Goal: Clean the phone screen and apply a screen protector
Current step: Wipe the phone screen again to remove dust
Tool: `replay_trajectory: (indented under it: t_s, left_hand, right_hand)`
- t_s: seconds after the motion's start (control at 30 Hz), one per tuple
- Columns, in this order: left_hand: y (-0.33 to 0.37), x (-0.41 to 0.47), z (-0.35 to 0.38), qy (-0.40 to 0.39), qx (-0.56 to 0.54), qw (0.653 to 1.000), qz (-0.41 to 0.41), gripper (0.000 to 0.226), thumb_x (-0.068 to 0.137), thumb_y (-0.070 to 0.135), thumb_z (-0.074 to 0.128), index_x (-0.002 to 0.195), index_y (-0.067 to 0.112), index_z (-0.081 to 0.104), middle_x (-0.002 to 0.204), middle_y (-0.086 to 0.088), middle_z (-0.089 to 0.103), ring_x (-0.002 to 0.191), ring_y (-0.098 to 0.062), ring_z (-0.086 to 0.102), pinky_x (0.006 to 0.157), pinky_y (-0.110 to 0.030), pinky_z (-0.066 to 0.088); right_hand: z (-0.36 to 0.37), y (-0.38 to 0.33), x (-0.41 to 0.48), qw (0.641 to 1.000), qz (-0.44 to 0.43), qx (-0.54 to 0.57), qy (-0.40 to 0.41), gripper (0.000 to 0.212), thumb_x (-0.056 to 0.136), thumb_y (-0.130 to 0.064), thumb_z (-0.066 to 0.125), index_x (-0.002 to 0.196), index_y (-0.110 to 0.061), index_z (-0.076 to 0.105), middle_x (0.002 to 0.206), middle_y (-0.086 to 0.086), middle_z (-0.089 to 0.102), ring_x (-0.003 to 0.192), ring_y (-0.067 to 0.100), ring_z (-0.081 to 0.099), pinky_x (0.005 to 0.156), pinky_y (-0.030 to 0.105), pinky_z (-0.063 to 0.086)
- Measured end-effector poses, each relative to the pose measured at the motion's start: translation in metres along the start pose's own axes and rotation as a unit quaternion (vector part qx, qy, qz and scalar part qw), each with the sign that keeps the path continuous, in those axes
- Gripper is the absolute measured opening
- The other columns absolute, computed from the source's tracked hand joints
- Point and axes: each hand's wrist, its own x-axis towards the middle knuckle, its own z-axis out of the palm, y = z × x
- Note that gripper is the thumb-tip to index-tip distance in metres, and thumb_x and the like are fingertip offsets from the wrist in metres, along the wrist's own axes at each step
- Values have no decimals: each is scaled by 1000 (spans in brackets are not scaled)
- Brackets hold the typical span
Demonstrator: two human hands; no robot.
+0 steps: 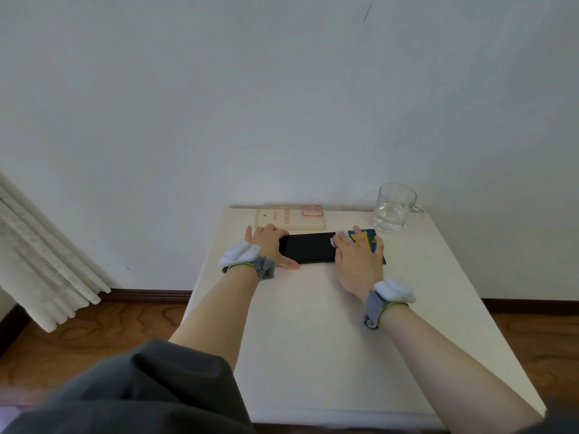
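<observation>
Bare left hand (pixel 268 244) lies palm-down, thumb spread toward four o'clock. Bare right hand (pixel 358 258), at its three o'clock, lies flat.

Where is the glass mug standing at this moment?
In the head view, the glass mug stands at the far right corner of the table, close to the wall, just beyond the blue packet and the right hand.
</observation>
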Motion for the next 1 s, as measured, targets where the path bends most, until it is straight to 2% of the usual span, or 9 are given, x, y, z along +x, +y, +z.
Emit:
replay_trajectory:
  t_s: [0.13,0.23,0.4,0.47,0.57,0.7,0.77,0.9,1.0]
  left_hand:
    - [2,2,0,-1,19,1000,-1,83,67,56,73,138,29,40,136,0,42,133,-24,32,117,-50,0]
    - [0,2,1,5,7,1000,0,84,66,57,74,137,29,41,135,1,43,132,-24,33,117,-50,0]
    - [-1,2,1,-4,1,1000,1,85,67,56,73,139,29,38,137,1,41,133,-24,32,117,-50,-1]
    - [-1,2,2,-1,-6,1000,2,84,67,56,73,139,29,39,137,1,41,133,-24,32,117,-50,-1]
    - [0,1,4,12,-13,1000,0,81,67,53,74,137,30,41,137,3,41,133,-24,31,117,-50,-1]
    - [1,-1,3,22,-11,1000,-1,71,73,45,70,135,27,42,138,1,41,133,-26,30,117,-50,-1]
    - [0,-1,2,21,-10,1000,-1,76,70,50,72,135,29,42,137,2,42,133,-25,30,117,-50,-2]
    - [-3,0,3,12,-13,1000,-4,81,69,54,73,138,30,39,139,3,40,136,-24,27,117,-50,-3]
    - [-4,0,5,19,-31,999,-3,82,68,53,74,139,30,38,140,4,39,136,-24,27,117,-49,-3]
  right_hand:
    - [3,-32,8,997,-51,49,-15,44,102,-24,23,144,-28,32,155,-13,26,149,12,4,116,51,0]
    - [6,-42,7,993,-105,38,-26,44,102,-24,23,145,-28,32,156,-13,25,149,12,3,117,50,-1]
    - [3,-7,12,1000,-4,9,3,41,101,-24,21,138,-32,36,152,-15,31,149,17,7,116,54,4]
    - [2,-11,13,1000,0,15,-2,42,101,-24,22,140,-30,35,153,-14,30,149,17,6,115,54,3]
    - [4,-41,12,996,-62,59,-16,42,101,-24,24,142,-29,35,154,-14,30,149,15,4,116,53,0]
    - [7,-63,14,988,-140,49,-36,45,102,-26,21,146,-31,30,155,-15,28,149,16,2,115,53,1]
    - [5,-52,17,992,-114,42,-28,44,101,-26,22,143,-33,32,154,-15,29,149,16,3,115,53,0]
    - [5,-17,11,1000,4,17,11,44,102,-27,22,144,-31,31,154,-16,28,149,16,5,116,52,0]
    - [7,-17,7,999,26,25,18,43,102,-25,23,144,-28,32,155,-14,28,149,15,5,116,51,1]
